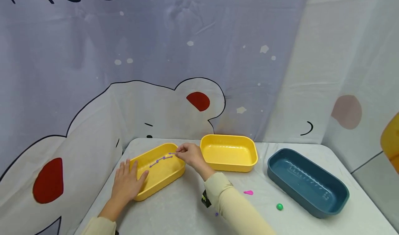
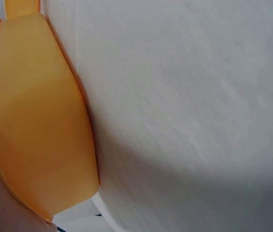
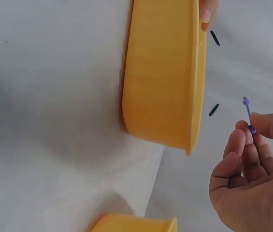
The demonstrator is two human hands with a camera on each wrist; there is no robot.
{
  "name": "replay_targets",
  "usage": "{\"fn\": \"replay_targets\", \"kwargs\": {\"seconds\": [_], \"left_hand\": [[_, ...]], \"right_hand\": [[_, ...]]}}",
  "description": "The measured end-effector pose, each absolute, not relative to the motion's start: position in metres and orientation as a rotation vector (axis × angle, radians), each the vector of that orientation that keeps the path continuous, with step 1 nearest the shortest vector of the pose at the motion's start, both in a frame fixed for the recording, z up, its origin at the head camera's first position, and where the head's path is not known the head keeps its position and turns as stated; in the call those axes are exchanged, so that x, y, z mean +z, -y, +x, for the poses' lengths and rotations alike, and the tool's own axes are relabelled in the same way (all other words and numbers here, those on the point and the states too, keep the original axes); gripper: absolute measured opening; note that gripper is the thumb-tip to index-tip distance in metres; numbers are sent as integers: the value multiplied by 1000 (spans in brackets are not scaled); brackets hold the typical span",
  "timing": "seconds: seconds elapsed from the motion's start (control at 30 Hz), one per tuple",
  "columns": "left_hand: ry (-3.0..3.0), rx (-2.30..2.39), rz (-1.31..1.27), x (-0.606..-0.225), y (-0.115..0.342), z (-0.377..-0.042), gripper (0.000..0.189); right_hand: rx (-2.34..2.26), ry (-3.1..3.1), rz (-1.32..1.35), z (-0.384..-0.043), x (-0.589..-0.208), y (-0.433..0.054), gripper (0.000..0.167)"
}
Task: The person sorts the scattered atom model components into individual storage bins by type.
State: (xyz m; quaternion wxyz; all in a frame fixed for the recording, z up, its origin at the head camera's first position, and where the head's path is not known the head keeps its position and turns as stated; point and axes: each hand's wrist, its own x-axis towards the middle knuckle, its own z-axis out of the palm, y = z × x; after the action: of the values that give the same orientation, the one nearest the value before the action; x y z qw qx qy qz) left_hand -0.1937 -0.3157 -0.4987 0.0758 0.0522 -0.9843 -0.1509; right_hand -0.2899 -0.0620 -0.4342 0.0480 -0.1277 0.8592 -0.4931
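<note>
My right hand [image 1: 191,155] pinches a small purple stick with knobbed ends [image 3: 247,107] between thumb and fingertip, above the right side of the left yellow tray [image 1: 165,175]. Several similar purple sticks [image 1: 160,160] show in a line over that tray's floor; whether they link to the held one I cannot tell. My left hand [image 1: 127,182] rests with spread fingers on the tray's left end, at the rim. In the left wrist view the tray's outer wall [image 2: 39,111] fills the left side, with only bits of the hand at the edge.
A second yellow tray [image 1: 229,167] stands at the back, right of the first. Further right is a dark blue tray [image 1: 307,198]. A pink piece [image 1: 248,192], a green ball [image 1: 279,206] and a small purple piece [image 1: 216,214] lie on the white table [image 1: 174,217].
</note>
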Motion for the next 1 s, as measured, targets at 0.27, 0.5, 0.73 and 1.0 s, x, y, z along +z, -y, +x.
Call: {"fn": "replay_targets", "kwargs": {"seconds": [0.27,0.5,0.73,1.0], "left_hand": [[2942,-444,161,-496,316,-195,83],[2920,-446,148,-498,316,-195,81],[2940,-448,156,-497,314,-196,83],[2964,-442,175,-494,313,-194,82]], "right_hand": [[-1573,-2603,-304,-298,-440,81,9],[-1614,-2560,-287,-303,-446,93,9],[-1491,-2643,-306,-306,-447,82,13],[-1409,-2610,-453,-303,-436,43,11]]}}
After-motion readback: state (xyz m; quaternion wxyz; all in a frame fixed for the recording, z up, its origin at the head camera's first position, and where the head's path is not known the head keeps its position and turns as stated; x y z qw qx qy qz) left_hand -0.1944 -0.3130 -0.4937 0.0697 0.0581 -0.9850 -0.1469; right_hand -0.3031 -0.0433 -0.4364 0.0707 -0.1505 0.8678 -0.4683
